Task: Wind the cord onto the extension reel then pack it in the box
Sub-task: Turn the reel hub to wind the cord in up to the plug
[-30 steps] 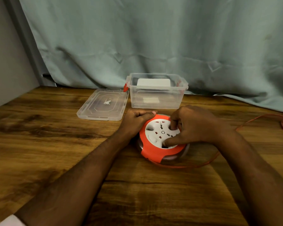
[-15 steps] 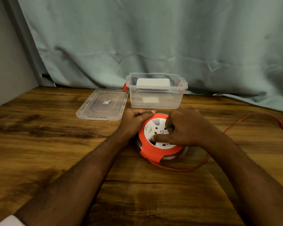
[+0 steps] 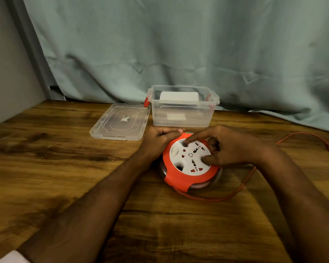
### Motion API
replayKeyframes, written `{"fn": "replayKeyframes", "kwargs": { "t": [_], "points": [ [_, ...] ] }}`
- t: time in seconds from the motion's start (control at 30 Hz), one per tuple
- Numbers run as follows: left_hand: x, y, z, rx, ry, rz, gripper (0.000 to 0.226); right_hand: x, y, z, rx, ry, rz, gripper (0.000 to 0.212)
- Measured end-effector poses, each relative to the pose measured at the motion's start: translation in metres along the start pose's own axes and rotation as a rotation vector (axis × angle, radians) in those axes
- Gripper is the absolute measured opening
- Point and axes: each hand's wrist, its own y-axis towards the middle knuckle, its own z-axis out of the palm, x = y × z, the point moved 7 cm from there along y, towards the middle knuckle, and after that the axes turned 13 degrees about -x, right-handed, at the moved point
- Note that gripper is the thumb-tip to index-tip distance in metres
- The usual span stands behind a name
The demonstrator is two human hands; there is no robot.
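- The orange cord (image 3: 241, 184) lay in a tighter loop than a second before — winding was progressing, though much still trailed right.
- The reel (image 3: 191, 164) sat before the open box (image 3: 182, 106).
- The right hand (image 3: 230, 147) had swung its spread fingers across the white face; the left hand (image 3: 158, 139) stayed curled on the rim.

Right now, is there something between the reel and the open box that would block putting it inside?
Nothing visible blocks it. The box stands open just behind the reel, with its lid lying off to the left. But a long stretch of orange cord still trails out to the right, unwound.
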Motion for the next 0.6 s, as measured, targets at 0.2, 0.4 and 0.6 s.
{"fn": "replayKeyframes", "kwargs": {
  "t": [0.2,0.4,0.6],
  "points": [
    [-0.0022,-0.0009,0.0021,0.009,-0.010,0.011,0.023,0.0026,-0.0018,-0.0035,0.024,0.001,0.043,0.062],
    [-0.0013,-0.0014,0.0025,0.010,-0.025,0.007,0.020,0.0042,-0.0022,-0.0066,-0.002,-0.088,0.057,0.060],
    [0.0001,-0.0016,0.0031,0.029,-0.032,-0.014,0.013,-0.0003,-0.0014,-0.0044,0.001,-0.126,0.079,0.066]
  ]
}}
